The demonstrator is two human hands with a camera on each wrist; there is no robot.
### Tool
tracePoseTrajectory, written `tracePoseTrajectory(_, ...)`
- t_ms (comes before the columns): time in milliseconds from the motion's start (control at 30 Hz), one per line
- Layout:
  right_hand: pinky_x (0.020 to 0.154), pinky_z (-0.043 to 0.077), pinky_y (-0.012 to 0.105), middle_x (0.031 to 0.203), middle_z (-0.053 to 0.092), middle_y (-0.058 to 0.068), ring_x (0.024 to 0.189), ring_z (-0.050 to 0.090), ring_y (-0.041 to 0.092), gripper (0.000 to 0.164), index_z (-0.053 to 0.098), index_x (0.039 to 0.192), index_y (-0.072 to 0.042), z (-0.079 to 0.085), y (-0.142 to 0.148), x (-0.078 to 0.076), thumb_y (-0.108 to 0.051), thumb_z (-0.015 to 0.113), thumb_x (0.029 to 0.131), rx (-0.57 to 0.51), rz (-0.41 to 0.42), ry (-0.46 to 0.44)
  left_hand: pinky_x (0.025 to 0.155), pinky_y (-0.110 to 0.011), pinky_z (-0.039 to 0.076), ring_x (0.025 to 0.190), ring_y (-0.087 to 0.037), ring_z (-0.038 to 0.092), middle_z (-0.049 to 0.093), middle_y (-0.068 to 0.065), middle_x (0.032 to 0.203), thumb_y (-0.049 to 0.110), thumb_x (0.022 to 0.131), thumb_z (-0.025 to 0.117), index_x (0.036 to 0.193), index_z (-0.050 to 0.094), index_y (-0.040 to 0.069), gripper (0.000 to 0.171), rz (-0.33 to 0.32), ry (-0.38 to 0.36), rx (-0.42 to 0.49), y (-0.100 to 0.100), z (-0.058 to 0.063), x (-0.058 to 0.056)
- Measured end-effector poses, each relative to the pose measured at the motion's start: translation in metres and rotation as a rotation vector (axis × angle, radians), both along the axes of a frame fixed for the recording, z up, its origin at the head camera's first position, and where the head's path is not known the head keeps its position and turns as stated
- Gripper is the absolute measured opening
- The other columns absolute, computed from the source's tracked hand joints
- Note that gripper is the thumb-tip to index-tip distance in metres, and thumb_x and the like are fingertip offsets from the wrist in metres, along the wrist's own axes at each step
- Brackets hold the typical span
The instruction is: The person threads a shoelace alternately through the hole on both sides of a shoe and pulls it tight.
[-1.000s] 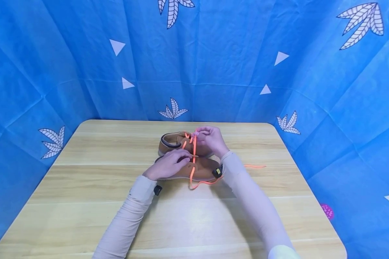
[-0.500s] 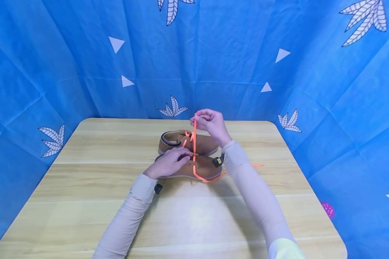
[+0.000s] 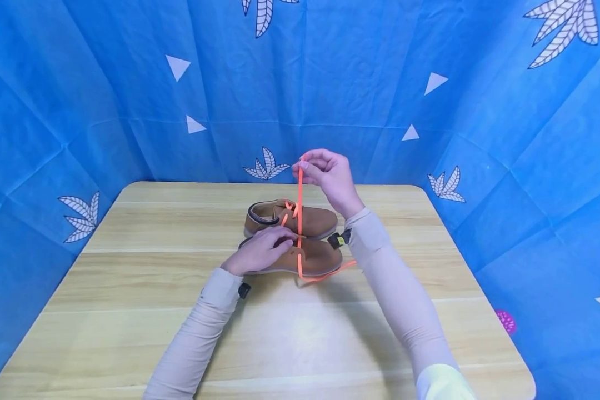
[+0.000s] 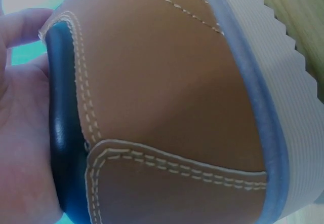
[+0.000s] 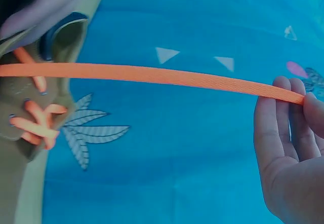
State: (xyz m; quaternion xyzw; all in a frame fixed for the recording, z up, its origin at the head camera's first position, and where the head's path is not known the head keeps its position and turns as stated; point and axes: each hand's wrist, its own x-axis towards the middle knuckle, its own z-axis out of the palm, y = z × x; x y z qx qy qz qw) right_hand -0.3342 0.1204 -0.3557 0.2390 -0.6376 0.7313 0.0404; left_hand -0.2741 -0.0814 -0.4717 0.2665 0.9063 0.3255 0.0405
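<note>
Two brown leather shoes lie side by side, toes to the right in the head view. My left hand [image 3: 260, 253] grips the upper of the near shoe [image 3: 325, 258] around its opening; the left wrist view shows fingers [image 4: 25, 29] at the edge of its dark padded collar [image 4: 66, 117]. High above the shoes, my right hand [image 3: 332, 175] pinches an orange shoelace [image 3: 300, 194] between thumb and fingers. The lace runs taut down to the near shoe. Its other part hangs over the near side and trails right. The far shoe [image 3: 320, 221] has orange lacing [image 5: 38, 122].
Both shoes stand on a light wooden table [image 3: 130, 278], towards its far side. A blue curtain [image 3: 350, 83] with leaf and triangle prints encloses the table at the back and sides.
My right hand has risen from beside the far shoe, drawing more lace upward. The lace's trailing part has been pulled in and lies closer to the near shoe. My left hand has barely moved.
</note>
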Motion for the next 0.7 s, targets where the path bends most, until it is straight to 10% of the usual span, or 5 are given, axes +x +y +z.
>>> tracePoseTrajectory(700,0.088,0.063,0.038,0.092,0.079,0.004,0.088,0.078,0.020,0.007,0.065,0.102,-0.006,0.038,0.006,0.044,0.000,0.063,0.100,-0.129,0.032,0.153,0.120,-0.053,0.038,0.138,-0.028,0.057,0.068,-0.005,0.134,0.027,0.107,0.053,0.129,0.070,0.014,0.031,-0.018,-0.003,0.005,0.001,-0.002,-0.002)
